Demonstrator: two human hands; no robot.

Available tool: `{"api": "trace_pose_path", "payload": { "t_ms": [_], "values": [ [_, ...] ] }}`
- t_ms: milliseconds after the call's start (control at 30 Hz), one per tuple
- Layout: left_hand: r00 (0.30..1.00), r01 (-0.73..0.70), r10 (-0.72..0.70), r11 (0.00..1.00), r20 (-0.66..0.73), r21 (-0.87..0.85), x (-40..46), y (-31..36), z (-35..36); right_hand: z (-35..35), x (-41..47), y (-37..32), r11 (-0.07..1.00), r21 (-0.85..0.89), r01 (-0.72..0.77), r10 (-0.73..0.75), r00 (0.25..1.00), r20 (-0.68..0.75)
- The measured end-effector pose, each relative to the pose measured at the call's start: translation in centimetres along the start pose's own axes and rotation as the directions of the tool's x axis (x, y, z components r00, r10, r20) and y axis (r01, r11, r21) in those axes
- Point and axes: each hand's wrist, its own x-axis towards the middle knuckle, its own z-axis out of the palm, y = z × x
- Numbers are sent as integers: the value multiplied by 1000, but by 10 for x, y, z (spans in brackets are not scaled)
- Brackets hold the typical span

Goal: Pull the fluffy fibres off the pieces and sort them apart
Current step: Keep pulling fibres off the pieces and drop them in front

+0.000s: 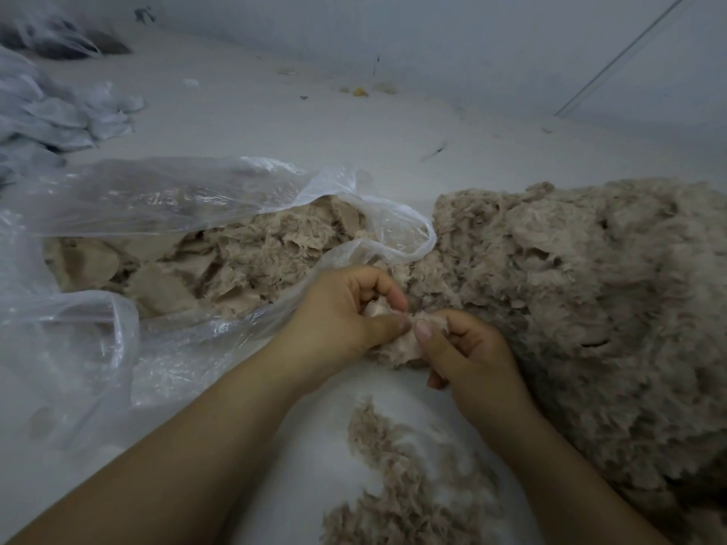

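Observation:
My left hand (346, 316) and my right hand (468, 348) meet in the middle of the view, and both pinch one small beige fluffy piece (401, 344) between thumb and fingers. A big heap of beige fluffy pieces (590, 308) lies to the right, touching my right hand. A clear plastic bag (165, 190) on the left lies open and holds more beige pieces (236, 261), some flat and smooth. Loose pulled fibres (397, 474) lie on the white surface near me, below my hands.
Everything rests on a white surface (275, 123) that meets a white wall at the back. Crumpled pale bags (59, 112) lie at the far left. Small scraps (360, 92) dot the surface near the wall.

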Motion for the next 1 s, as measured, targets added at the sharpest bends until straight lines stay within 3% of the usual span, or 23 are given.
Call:
{"api": "trace_pose_path", "payload": {
  "t_ms": [333,567,667,767,833,933,1000],
  "values": [
    [994,53,-78,955,73,291,0,1,0,-4,3,10,996,-86,-28,20,995,-101],
    [995,95,-99,972,6,214,0,1,-9,-8,8,23,981,-178,-74,49,989,-141],
    [995,95,-96,975,-3,200,0,2,-10,-8,8,21,990,-106,-90,71,982,-175],
    [989,108,-90,982,-121,158,4,1,-17,-9,9,16,993,19,-116,118,972,-205],
    [975,102,-79,989,-208,104,7,-2,-19,-10,5,13,995,-42,-88,82,989,-123],
    [967,54,-35,996,-251,67,6,-3,-9,-4,-4,3,993,-118,-13,30,990,140],
    [974,11,6,997,-227,76,4,-2,1,-3,-4,0,997,-81,-4,18,985,171]
  ]
}}
